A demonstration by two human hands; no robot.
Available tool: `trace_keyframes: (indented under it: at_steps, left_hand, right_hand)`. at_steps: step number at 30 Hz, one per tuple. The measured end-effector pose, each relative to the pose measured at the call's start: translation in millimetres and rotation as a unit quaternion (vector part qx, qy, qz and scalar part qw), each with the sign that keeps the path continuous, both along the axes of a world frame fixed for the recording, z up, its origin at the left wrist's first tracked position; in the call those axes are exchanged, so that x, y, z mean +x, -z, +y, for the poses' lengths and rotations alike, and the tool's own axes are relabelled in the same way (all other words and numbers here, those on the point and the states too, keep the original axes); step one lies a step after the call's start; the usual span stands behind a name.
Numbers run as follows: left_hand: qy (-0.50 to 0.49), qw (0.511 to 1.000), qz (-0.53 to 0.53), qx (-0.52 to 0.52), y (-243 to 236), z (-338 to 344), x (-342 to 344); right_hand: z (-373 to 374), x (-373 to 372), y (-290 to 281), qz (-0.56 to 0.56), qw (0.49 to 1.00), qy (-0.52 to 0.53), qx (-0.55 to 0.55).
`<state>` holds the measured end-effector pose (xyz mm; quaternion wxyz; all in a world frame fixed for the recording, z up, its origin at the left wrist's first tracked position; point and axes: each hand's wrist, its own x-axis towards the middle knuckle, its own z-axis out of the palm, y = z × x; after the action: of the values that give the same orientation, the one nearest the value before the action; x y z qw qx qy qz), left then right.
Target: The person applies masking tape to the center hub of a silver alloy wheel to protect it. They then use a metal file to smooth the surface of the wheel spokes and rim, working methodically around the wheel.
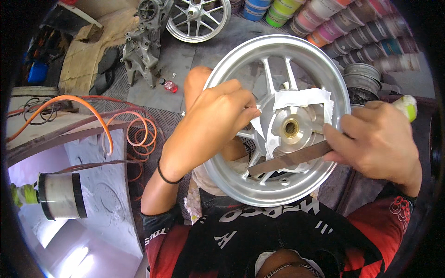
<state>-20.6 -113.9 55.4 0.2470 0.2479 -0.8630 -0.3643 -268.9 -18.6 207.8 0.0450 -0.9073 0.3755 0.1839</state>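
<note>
A silver spoked wheel rim [340,83] rests tilted against my lap, its hub [290,129] facing up. Strips of white masking tape [303,98] surround the hub, with loose flaps at the left. My left hand [222,109] is closed in a pinch on the edge of the tape at the hub's left side. In my right hand [373,139] is a long flat knife [292,158] with a dull brown-grey blade, lying across the lower spokes. Its wrapped white and green handle end [408,107] sticks out behind the hand.
Another spoked wheel [192,16] and a grey metal engine casing [143,46] lie beyond. A small red bottle [168,85] stands on the floor. Colourful tubs [320,18] are stacked at the far right. An orange coiled hose [139,127] runs at the left, near a bench.
</note>
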Motion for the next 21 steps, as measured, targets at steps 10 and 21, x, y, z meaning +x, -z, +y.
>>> trace_keyframes:
  at_steps: [10,21]
  left_hand:
    - [-0.063,0.996,-0.064,0.001,-13,31,30]
    - [0.044,0.992,-0.067,0.101,-10,83,77]
  right_hand:
    - [2,-4,-11,0.006,1.0,-0.023,-0.02]
    - [8,-23,-11,-0.032,0.996,-0.03,-0.073]
